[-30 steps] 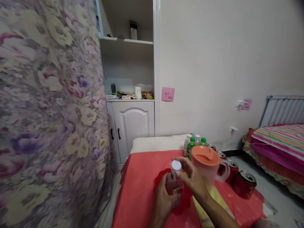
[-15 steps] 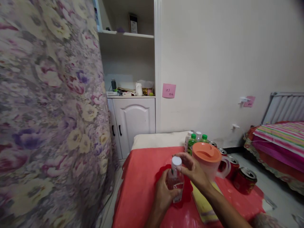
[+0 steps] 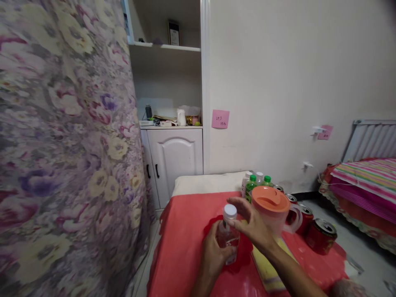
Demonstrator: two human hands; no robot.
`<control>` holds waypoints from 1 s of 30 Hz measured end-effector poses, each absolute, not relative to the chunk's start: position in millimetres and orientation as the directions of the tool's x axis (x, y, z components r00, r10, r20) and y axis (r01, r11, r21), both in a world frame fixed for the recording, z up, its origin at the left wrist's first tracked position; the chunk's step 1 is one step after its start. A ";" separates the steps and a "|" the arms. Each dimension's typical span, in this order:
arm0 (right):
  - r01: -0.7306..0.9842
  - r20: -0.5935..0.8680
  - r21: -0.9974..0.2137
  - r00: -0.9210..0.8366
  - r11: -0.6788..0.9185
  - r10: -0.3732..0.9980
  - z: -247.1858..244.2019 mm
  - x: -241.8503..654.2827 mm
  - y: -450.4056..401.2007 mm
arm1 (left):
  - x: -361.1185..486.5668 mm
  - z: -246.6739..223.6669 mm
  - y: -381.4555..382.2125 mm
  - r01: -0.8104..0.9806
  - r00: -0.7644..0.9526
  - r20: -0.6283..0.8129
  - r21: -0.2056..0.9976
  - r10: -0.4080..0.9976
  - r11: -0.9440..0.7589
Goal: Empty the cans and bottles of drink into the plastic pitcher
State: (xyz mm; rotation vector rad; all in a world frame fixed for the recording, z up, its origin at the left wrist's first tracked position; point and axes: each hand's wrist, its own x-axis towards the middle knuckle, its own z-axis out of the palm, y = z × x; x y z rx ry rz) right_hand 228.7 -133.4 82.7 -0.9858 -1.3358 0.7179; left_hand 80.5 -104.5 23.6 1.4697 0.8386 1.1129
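A clear bottle with a white cap [image 3: 229, 211] stands upright over a red scalloped dish [image 3: 244, 252]. My left hand [image 3: 215, 251] is wrapped round the bottle's body, with the thumb across its front. Beside the cap, on its right, is my right hand [image 3: 250, 222], fingers apart and curved, the thumb close to the bottle's neck; whether it touches is hard to tell. Just right of that hand stands a clear pitcher with an orange lid [image 3: 270, 199]. A yellow cloth [image 3: 268, 268] lies partly under my right forearm.
Green-capped bottles [image 3: 251, 187] and white-capped ones stand behind the pitcher. Several red cans [image 3: 321, 236] line the table's right side. The red table cover [image 3: 179, 231] extends left. A floral curtain [image 3: 68, 156] hangs at left, and a bed [image 3: 368, 185] is at far right.
My right hand's fingers have opened slightly and shifted a little beside the cap. My left hand keeps its hold on the bottle. The view has moved very slightly.
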 end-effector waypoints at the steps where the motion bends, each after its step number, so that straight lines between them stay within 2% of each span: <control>1: 0.136 0.460 -0.884 0.086 0.447 0.884 85.5 230.2 -135.3 | 80.4 24.0 -105.0 -0.058 0.316 0.199 0.980 0.928 -0.190; 3: 0.172 0.469 -0.871 0.009 0.461 0.883 90.1 232.5 -137.3 | 80.3 24.9 -105.9 -0.055 0.317 0.190 0.982 0.929 -0.182; 5: 0.202 0.465 -0.868 0.007 0.454 0.885 92.0 232.3 -136.6 | 80.3 25.4 -106.5 -0.054 0.317 0.185 0.983 0.930 -0.176; 9: 0.217 0.464 -0.878 0.160 0.427 0.871 88.5 225.3 -135.6 | 79.9 25.3 -105.6 -0.042 0.321 0.173 0.985 0.931 -0.168; 15: 0.384 0.503 -0.840 0.285 0.383 0.816 85.8 224.7 -151.7 | 78.7 23.6 -103.4 -0.055 0.318 0.195 0.981 0.928 -0.187; 21: 0.300 0.431 -0.883 0.217 0.360 0.876 86.9 226.2 -157.9 | 80.4 24.4 -105.2 -0.054 0.322 0.192 0.981 0.927 -0.184; 30: 0.232 0.414 -0.906 0.325 0.353 0.850 78.2 227.8 -166.2 | 80.0 26.6 -104.9 -0.052 0.322 0.154 0.988 0.934 -0.145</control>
